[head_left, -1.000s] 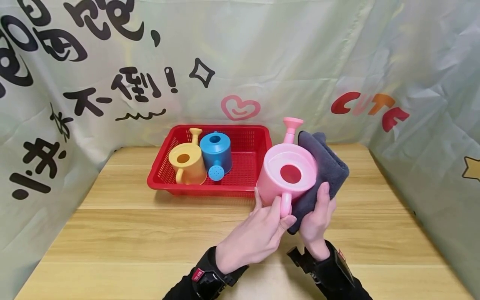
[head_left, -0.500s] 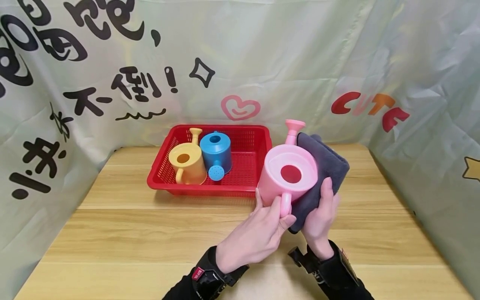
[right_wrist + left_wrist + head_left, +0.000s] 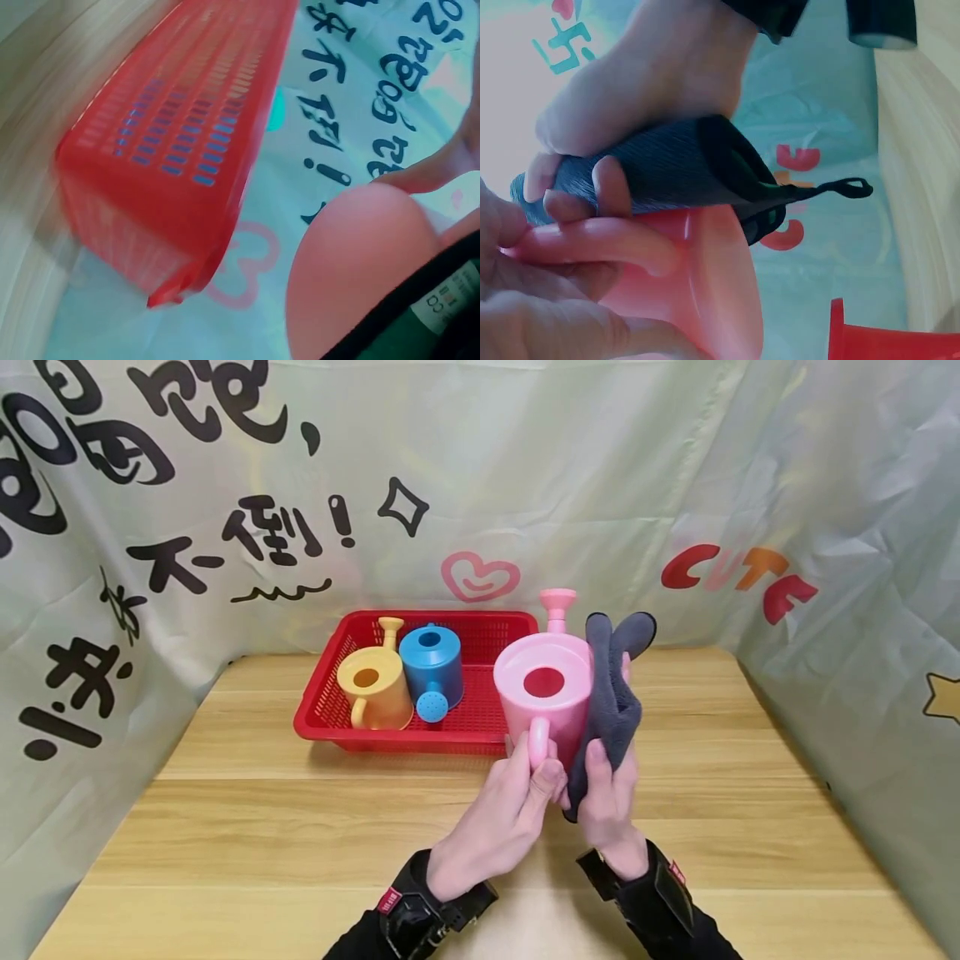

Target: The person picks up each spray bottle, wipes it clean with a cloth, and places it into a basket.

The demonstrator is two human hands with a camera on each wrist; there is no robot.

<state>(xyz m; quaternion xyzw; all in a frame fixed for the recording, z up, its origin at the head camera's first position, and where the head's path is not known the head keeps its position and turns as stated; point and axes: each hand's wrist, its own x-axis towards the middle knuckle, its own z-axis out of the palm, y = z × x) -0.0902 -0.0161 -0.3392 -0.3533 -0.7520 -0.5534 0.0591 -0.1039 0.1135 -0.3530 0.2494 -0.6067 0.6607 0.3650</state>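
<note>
A pink watering can (image 3: 517, 693) is held up over the table, its spout pointing away at the back. My left hand (image 3: 495, 810) grips it low around the handle, as the left wrist view also shows with the handle (image 3: 607, 238) between the fingers. On the can's right side, my right hand (image 3: 611, 802) holds a folded dark grey cloth (image 3: 611, 702) against the wall. In the left wrist view the cloth (image 3: 660, 169) wraps over the can and a thin loop hangs from it. The right wrist view catches the can's rounded pink surface (image 3: 360, 262) beside the cloth's edge and white label.
Behind and left of the hands stands a red perforated basket (image 3: 420, 739) on the wooden table (image 3: 285, 835). It holds a yellow watering can (image 3: 382, 697) and a blue watering can (image 3: 435, 660). A printed fabric backdrop (image 3: 600, 468) encloses the table's back and sides.
Both hands have shifted left with the pink watering can, which now overlaps the basket's right end. The cloth has turned and folded narrower along the can's side.
</note>
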